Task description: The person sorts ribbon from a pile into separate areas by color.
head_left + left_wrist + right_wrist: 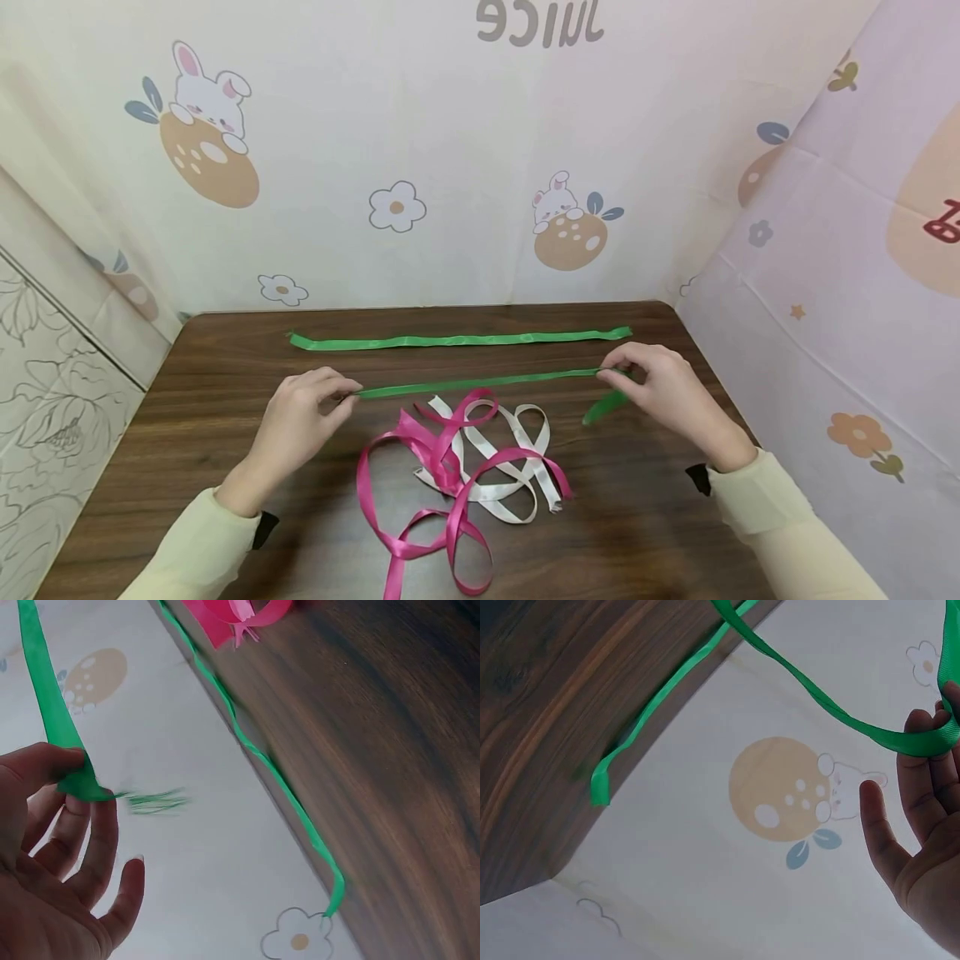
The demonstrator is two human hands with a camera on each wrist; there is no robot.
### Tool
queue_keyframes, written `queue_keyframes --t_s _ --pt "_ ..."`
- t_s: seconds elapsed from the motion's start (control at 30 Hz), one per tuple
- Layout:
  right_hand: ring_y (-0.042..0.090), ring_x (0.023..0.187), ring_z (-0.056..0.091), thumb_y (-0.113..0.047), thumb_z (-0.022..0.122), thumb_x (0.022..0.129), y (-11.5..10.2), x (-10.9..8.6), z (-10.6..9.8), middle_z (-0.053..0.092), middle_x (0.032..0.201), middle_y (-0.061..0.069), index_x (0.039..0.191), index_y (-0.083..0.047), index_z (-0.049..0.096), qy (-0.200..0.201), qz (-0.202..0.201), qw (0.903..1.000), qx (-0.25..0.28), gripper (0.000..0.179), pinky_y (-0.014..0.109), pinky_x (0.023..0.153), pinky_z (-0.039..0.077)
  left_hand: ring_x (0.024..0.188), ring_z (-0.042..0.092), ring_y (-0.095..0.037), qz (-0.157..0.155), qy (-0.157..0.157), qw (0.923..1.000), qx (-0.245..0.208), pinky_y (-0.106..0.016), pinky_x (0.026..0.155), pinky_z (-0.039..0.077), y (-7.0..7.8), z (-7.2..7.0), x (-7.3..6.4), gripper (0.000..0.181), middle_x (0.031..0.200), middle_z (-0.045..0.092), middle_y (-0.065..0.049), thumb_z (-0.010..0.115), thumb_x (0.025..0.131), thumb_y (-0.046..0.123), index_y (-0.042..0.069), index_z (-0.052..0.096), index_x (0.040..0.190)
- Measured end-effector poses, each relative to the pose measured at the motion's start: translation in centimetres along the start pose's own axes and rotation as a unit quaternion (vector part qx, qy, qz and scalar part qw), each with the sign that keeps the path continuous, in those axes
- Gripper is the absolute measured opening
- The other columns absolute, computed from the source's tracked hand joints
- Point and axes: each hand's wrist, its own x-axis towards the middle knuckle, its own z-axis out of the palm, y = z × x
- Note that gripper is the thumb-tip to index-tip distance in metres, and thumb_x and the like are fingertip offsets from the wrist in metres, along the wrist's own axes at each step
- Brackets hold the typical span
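A green ribbon (480, 382) is stretched between both hands above the dark wooden table. My left hand (303, 417) pinches its frayed end (157, 801) between thumb and fingers. Farther along, my right hand (663, 392) pinches the same ribbon, and a short tail (604, 407) hangs below those fingers. In the right wrist view the ribbon (810, 688) curves up to the fingers at the right edge. A second green ribbon (457, 340) lies nearly straight along the table's back edge, beyond both hands.
Loose loops of pink ribbon (365, 483) lie on the table (622, 517) between the forearms, overlapping a tangled white ribbon (543, 483). Behind the table hangs a pale printed cloth (450, 267), and another printed cloth (810, 250) closes off the right side.
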Motion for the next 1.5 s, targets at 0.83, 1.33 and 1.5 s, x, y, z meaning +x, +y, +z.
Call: queue_keyframes --t_s 0.83,1.33,1.5 --pt "0.003 0.069 0.054 -0.02 0.081 0.09 3.9 0.2 0.1 0.069 0.08 -0.007 0.096 -0.022 0.075 -0.028 0.067 0.9972 0.017 0.008 0.021 0.065 0.046 0.09 0.056 0.019 -0.107 0.027 0.9906 -0.082 -0.007 0.075 0.042 -4.0 -1.2 0.7 0.011 0.092 0.077 0.002 0.081 0.088 0.006 0.015 0.081 0.095" --pt "-0.003 0.079 0.058 -0.022 0.08 0.09 7.5 0.5 0.8 0.075 0.092 -0.006 0.097 -0.022 0.078 -0.035 0.071 0.9961 0.04 0.008 0.017 0.069 0.047 0.081 0.048 0.02 -0.151 0.03 0.9873 -0.041 0.0 0.077 0.041 -8.0 -1.3 1.1 0.009 0.095 0.077 -0.008 0.077 0.093 0.014 0.009 0.081 0.098" --pt "-0.008 0.086 0.058 -0.024 0.078 0.092 8.9 0.3 0.8 0.074 0.095 -0.008 0.1 -0.024 0.078 -0.038 0.082 0.9951 0.04 0.008 0.014 0.075 0.047 0.079 0.047 0.02 -0.167 0.022 0.9852 -0.034 -0.004 0.073 0.043 -8.7 -1.2 1.3 0.011 0.098 0.077 -0.01 0.075 0.095 0.016 0.008 0.081 0.1"
